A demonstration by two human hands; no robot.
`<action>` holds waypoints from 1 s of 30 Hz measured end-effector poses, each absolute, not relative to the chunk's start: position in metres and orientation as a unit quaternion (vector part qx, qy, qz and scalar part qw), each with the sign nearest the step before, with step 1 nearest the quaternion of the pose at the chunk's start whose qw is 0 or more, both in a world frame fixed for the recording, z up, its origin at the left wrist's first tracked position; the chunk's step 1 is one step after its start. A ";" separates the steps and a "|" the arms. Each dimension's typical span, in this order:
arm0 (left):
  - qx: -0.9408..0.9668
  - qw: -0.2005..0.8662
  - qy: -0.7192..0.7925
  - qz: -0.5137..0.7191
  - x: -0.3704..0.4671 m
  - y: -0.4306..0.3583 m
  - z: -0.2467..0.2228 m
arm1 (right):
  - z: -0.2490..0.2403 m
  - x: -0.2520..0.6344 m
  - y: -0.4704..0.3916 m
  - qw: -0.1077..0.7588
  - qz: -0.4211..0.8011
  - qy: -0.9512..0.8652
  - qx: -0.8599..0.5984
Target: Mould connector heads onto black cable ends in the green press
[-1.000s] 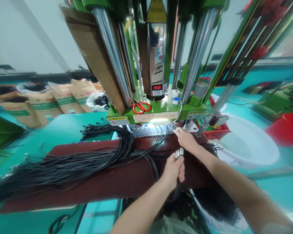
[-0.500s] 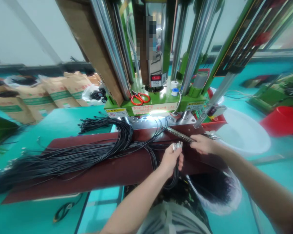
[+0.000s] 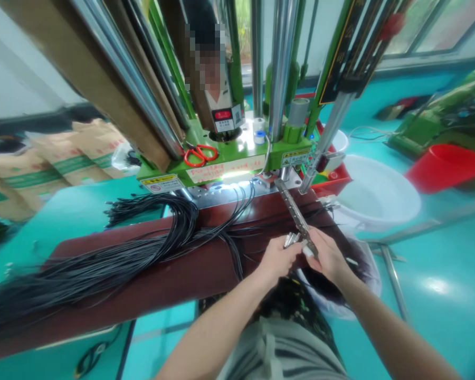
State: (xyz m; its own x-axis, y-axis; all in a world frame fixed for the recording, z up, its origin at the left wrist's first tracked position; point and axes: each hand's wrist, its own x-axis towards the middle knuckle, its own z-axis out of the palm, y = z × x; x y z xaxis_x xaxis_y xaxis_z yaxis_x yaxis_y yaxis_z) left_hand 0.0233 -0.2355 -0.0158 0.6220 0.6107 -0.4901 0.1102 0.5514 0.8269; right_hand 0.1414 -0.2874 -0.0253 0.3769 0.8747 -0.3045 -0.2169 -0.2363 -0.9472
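Observation:
My left hand (image 3: 279, 258) is closed around a small bunch of silvery cable connectors (image 3: 291, 240), whose metal ends stick up past the thumb. Right beside it, my right hand (image 3: 328, 254) grips the near end of a long, narrow metal bar (image 3: 293, 211) with small notches or holes along it. The bar slants away toward the machine, above the brown board (image 3: 174, 287). Both hands nearly touch where the connectors meet the bar's near end. Something small and white (image 3: 309, 250) shows at my right fingertips. A large bundle of black cables (image 3: 114, 264) lies on the board to the left.
Ahead stands a green press machine (image 3: 277, 155) with steel columns and a lit work area. Red-handled scissors (image 3: 200, 154) rest on it. At right are a white basin (image 3: 380, 195) and a red bucket (image 3: 447, 166). A lined bin (image 3: 364, 264) sits below my right hand.
My right hand has drawn the metal bar nearer and turned it steeper, bringing its near end to my left hand. The left hand keeps the connectors. The camera view has shifted rightward.

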 end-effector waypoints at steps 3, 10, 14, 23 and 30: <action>0.443 0.781 0.408 0.164 0.023 -0.235 -0.015 | -0.028 0.144 -0.289 0.556 0.501 -0.271 -0.605; 0.457 0.757 0.425 0.195 0.022 -0.236 -0.022 | -0.022 0.145 -0.290 0.493 0.511 -0.345 -0.614; 0.483 0.732 0.426 0.223 0.017 -0.238 -0.029 | -0.016 0.140 -0.291 0.479 0.466 -0.407 -0.623; 0.426 0.740 0.412 0.319 0.011 -0.235 -0.024 | -0.024 0.144 -0.291 0.564 0.529 -0.293 -0.562; 0.454 0.760 0.407 0.223 0.020 -0.234 -0.024 | -0.026 0.151 -0.293 0.549 0.567 -0.301 -0.536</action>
